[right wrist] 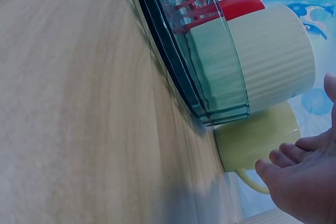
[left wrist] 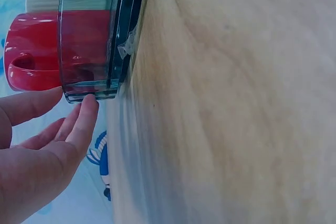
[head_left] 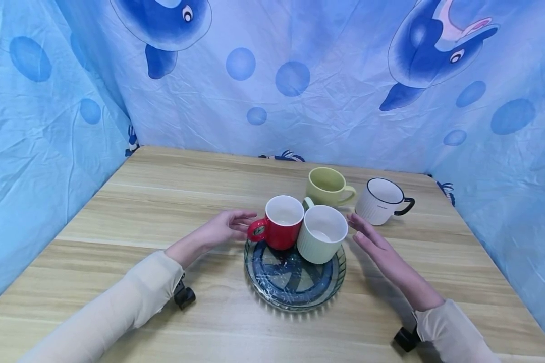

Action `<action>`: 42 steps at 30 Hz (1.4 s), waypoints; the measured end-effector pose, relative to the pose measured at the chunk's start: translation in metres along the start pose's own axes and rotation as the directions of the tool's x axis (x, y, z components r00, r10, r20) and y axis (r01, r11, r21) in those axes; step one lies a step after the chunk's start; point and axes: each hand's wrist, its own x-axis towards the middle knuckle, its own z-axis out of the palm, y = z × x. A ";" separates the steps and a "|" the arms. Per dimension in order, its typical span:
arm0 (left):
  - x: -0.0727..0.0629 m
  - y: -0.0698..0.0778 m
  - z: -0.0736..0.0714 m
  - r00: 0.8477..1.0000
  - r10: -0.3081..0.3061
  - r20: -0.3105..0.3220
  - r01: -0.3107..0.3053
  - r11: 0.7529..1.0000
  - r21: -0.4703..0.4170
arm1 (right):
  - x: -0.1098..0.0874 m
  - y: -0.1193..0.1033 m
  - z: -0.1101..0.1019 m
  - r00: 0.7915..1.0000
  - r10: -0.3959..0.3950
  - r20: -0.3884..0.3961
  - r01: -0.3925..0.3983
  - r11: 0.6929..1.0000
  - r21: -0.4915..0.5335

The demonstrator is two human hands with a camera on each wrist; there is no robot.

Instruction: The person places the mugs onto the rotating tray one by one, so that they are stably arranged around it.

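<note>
A round glass dish (head_left: 295, 297) with a ribbed, clear wall stands on the table. In its far half are a red mug (head_left: 282, 234), handle to the left, and a pale ribbed mug (head_left: 317, 244), side by side. My left hand (head_left: 229, 225) is beside the red mug's handle. In the left wrist view its loosely bent fingertips (left wrist: 89, 99) are right at the dish's rim, with nothing gripped. My right hand (head_left: 370, 239) has its fingers extended just right of the pale mug. The right wrist view shows that hand (right wrist: 302, 174) holding nothing, its fingertips overlapping a yellow-green mug (right wrist: 257, 135).
Behind the dish, the yellow-green mug (head_left: 324, 189) stands on the wooden table (head_left: 163, 201), its handle to the right. Right of it is a white ribbed mug (head_left: 377, 206) with a black rim and handle. A blue curtain (head_left: 272, 101) with cartoon dolphins surrounds the table's back and sides.
</note>
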 end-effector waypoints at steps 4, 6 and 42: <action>-0.002 -0.002 -0.001 1.000 -0.004 -0.003 0.004 1.000 -0.006 | 0.002 -0.001 0.000 1.000 0.000 -0.009 0.000 1.000 0.006; -0.003 -0.002 -0.002 1.000 -0.004 0.001 0.004 1.000 -0.020 | 0.004 -0.003 0.000 1.000 -0.002 -0.018 0.002 1.000 0.004; -0.013 -0.010 -0.009 0.993 -0.036 0.111 0.061 0.969 -0.237 | 0.045 -0.003 -0.010 0.989 0.028 -0.146 -0.028 1.000 0.003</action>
